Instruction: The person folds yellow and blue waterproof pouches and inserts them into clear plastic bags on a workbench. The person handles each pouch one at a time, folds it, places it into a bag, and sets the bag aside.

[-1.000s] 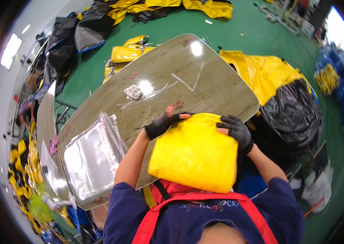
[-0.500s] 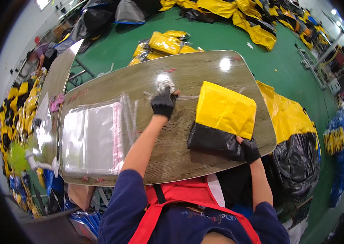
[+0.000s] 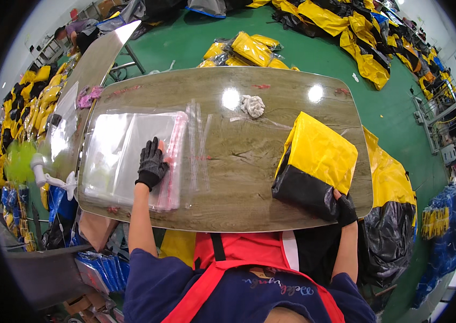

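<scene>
On a stack of clear plastic bags [image 3: 112, 161] lies my left hand [image 3: 152, 164], in a dark fingerless glove, flat with fingers stretched out. My right hand [image 3: 345, 209], gloved the same way, grips the near right corner of a folded yellow and black plastic sheet [image 3: 325, 153]; the thumb is on top and the other fingers are hidden. The folded sheet rests at the right side of the wood-patterned table [image 3: 238, 199]. Beyond the middle sits a crumpled whitish rag [image 3: 252, 106], apart from both hands. Thin clear strips [image 3: 202, 145] lie beside the bags.
Packed yellow bundles [image 3: 249, 49] lie on the green floor past the table. A large yellow and black sheet [image 3: 389, 188] hangs at the right. Left of the table stand a second tabletop [image 3: 85, 72] and a white fan-like device [image 3: 50, 175]. Another person [image 3: 79, 35] bends far left.
My left hand has let go of the rag and moved left and nearer, onto the plastic bags. My right hand stays on the folded sheet; the view has shifted.
</scene>
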Motion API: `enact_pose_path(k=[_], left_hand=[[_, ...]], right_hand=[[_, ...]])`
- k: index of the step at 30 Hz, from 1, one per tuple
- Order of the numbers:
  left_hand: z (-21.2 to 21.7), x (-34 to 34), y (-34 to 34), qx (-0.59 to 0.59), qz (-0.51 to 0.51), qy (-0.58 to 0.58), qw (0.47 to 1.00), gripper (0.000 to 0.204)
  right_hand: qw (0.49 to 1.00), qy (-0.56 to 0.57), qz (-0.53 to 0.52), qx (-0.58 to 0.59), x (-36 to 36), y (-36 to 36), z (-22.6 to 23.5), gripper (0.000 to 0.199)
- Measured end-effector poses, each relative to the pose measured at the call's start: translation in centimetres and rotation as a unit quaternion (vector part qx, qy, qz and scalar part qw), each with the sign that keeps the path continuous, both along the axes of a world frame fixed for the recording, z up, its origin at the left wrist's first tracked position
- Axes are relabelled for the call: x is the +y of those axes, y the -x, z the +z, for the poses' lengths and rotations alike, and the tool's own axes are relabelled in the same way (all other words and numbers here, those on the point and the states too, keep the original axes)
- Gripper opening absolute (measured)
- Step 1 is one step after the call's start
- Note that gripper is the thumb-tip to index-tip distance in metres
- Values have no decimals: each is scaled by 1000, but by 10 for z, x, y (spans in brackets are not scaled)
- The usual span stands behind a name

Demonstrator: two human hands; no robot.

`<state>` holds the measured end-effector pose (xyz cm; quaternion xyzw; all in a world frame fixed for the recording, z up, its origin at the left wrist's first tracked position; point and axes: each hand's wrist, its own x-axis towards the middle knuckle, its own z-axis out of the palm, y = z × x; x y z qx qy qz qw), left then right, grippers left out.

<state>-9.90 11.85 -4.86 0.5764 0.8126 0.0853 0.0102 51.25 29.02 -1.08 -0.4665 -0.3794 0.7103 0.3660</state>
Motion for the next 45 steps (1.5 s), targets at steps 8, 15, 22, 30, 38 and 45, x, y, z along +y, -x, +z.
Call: enact_pose_path(k=[8, 15, 22, 30, 38, 45], left_hand=[[25, 46, -95, -71, -20, -55, 996, 44], [36, 36, -187, -34, -125, -20, 991, 67], [35, 11, -167, -31, -169, -66, 983, 48], [3, 23, -146, -230, -64, -149, 959, 40], [94, 3, -134, -225, -267, -72, 934, 35], [112, -26, -165, -189, -244, -65, 949, 40]], right_hand=[[998, -52, -30, 5, -6, 9, 11, 42], [995, -5, 1, 103, -31, 16, 37, 43], [983, -29, 179, -36, -13, 74, 70, 55], [959, -26, 269, -85, 13, 86, 76, 49], [900, -67, 422, -87, -99, 139, 52, 69], [885, -224, 337, -230, 27, 263, 31, 45]])
